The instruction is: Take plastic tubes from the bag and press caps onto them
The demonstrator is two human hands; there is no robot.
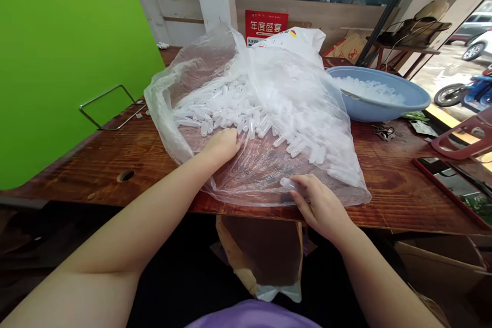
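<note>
A large clear plastic bag [307,113] lies open on the wooden table [392,189], holding several small translucent plastic tubes [226,110]. My left hand [223,146] reaches into the bag's mouth, fingers curled at the near edge of the tube pile. My right hand [319,205] rests at the bag's near edge by the table front, fingers pinching a single tube [287,182].
A blue basin [384,105] with more white pieces stands at the back right, keys [384,133] beside it. A metal wire frame [109,107] sits at the table's left edge. A brown paper bag [265,256] hangs below the table front. A phone [449,184] lies at right.
</note>
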